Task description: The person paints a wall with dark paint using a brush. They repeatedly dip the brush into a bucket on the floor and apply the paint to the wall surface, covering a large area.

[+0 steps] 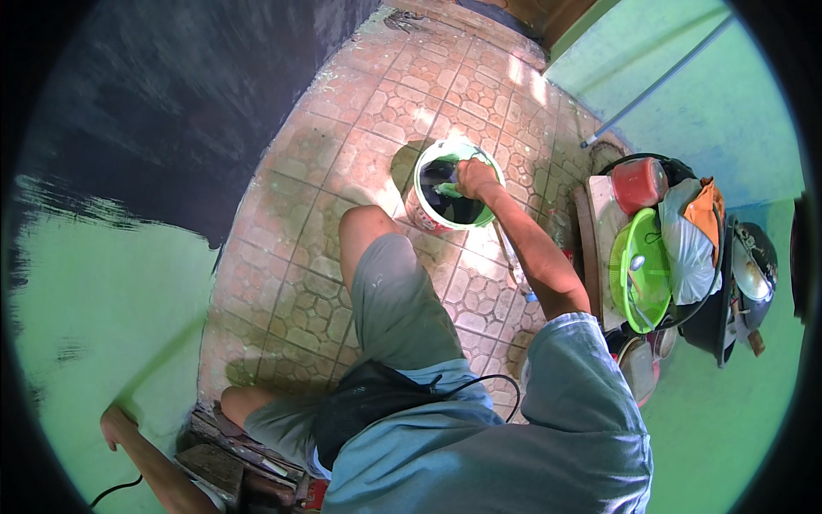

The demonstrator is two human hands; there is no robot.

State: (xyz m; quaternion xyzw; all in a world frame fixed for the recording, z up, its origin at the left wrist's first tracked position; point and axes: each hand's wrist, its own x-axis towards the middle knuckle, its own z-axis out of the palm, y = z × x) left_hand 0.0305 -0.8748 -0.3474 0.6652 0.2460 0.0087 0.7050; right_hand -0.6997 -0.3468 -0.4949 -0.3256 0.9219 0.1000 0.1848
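Observation:
In the head view my right hand (477,178) is inside the rim of a white paint bucket (424,212), which stands on the floor. Dark paint (463,209) lies in it, and green paint coats its inner wall. The fingers are closed around a tool that seems to be a paintbrush (446,189), mostly hidden by the hand and the bucket. At lower left my left hand (118,426) rests against the light green wall (109,302) with no object visible in it. Dark paint (160,115) covers the wall's farther part, ending in a ragged brushed edge.
Patterned tiles (308,283) pave the floor. On the right, a lime green basket (639,270), a red container (639,185) and a white plastic bag (684,244) crowd together beside pans. A pipe (661,80) leans on the far wall. Wood scraps (212,466) lie behind my knee.

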